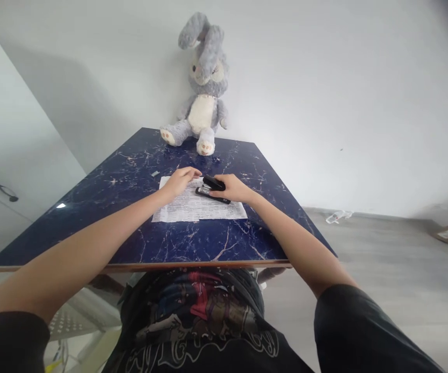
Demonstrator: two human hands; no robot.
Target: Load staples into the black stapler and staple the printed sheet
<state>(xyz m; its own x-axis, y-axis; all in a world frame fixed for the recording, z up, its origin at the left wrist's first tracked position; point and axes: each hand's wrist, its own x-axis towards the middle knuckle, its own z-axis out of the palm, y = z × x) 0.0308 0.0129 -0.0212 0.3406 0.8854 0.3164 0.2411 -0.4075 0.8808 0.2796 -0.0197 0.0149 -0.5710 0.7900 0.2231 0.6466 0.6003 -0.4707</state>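
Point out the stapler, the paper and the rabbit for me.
Stapler (213,183): head view, on its black upper arm, in front of the right hand's grip.
Paper (187,207): head view, on the printed face, below the stapler.
Rabbit (201,113): head view, on its cream belly.

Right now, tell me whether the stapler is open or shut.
The stapler is open: at the end away from the right hand, its upper arm stands apart from the base, silvery metal showing between.
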